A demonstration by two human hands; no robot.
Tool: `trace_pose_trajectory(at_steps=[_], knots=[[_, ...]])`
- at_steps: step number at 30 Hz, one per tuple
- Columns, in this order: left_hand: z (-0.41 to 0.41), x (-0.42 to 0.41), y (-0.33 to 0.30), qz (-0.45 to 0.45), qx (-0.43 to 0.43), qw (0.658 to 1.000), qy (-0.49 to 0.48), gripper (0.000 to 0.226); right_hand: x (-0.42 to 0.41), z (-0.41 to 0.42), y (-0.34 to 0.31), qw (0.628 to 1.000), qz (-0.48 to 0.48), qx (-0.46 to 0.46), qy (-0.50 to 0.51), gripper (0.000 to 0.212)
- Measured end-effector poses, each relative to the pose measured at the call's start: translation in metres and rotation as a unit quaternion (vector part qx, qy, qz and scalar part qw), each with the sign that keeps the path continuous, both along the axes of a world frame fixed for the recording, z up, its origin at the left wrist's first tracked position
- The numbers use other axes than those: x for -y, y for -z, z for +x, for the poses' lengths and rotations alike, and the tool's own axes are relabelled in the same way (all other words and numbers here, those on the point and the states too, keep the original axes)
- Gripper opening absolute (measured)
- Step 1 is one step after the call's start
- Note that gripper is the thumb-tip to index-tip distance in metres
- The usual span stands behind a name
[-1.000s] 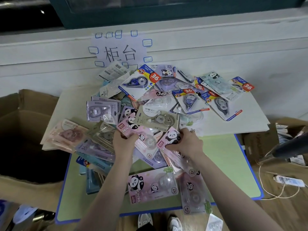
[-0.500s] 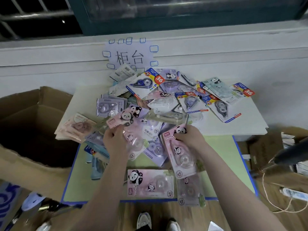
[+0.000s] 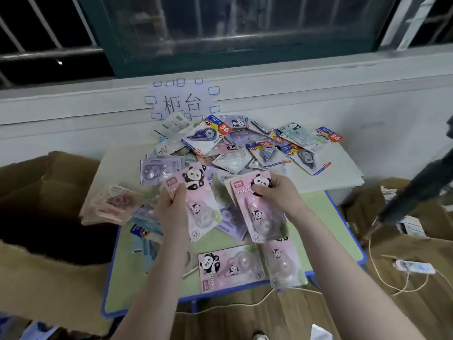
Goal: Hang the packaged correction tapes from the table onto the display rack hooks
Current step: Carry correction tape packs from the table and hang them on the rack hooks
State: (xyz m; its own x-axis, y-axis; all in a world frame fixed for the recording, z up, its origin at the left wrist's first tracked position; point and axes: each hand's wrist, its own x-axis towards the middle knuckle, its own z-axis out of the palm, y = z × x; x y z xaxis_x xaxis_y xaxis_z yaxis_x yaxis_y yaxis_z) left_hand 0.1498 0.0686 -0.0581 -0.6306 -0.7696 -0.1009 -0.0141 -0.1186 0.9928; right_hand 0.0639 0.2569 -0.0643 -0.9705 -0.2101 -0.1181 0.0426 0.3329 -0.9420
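A heap of packaged correction tapes covers the back of the green table. My left hand grips a pink panda pack by its upper left, lifted above the heap. Near its top, my right hand pinches a second pink panda pack, held just over the table. Two more pink panda packs lie flat at the table's front edge. No display rack or hooks are in view.
A large open cardboard box stands left of the table. A paper sign is taped to the white wall behind. More boxes, a white cable and a dark object lie to the right on the floor.
Both hands have lifted a pink panda pack each off the heap and drawn them toward me. The camera has tilted up, showing more of the window.
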Motion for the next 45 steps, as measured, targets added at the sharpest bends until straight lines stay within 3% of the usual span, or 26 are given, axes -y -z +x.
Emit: trace_pose_trajectory(at_steps=[7, 14, 19, 21, 30, 34, 38, 45], knots=[[0.012, -0.025, 0.0, 0.017, -0.038, 0.988, 0.151, 0.017, -0.042, 0.083, -0.007, 0.975, -0.034, -0.06, 0.213, 0.007], [0.029, -0.161, -0.017, 0.012, -0.054, 0.931, 0.36, 0.017, -0.166, 0.196, -0.035, 0.891, -0.035, -0.126, 0.435, 0.02], [0.094, -0.308, -0.042, 0.014, -0.067, 0.855, 0.514, 0.02, -0.286, 0.317, -0.053, 0.783, 0.01, -0.179, 0.596, 0.008], [0.133, -0.375, -0.049, 0.022, -0.073, 0.819, 0.569, 0.025, -0.333, 0.379, -0.064, 0.731, 0.026, -0.199, 0.652, 0.014], [0.383, -0.633, -0.087, 0.096, -0.131, 0.617, 0.77, 0.013, -0.505, 0.681, -0.107, 0.53, 0.068, -0.232, 0.813, 0.016], [0.47, -0.704, -0.106, 0.095, -0.159, 0.554, 0.812, 0.013, -0.552, 0.766, -0.122, 0.487, 0.065, -0.248, 0.835, 0.018], [0.52, -0.771, -0.119, 0.077, -0.179, 0.512, 0.837, 0.01, -0.6, 0.816, -0.131, 0.456, 0.071, -0.263, 0.847, 0.015], [0.555, -0.9, -0.138, 0.107, -0.225, 0.487, 0.837, 0.015, -0.715, 0.853, -0.135, 0.448, 0.083, -0.301, 0.838, 0.02]])
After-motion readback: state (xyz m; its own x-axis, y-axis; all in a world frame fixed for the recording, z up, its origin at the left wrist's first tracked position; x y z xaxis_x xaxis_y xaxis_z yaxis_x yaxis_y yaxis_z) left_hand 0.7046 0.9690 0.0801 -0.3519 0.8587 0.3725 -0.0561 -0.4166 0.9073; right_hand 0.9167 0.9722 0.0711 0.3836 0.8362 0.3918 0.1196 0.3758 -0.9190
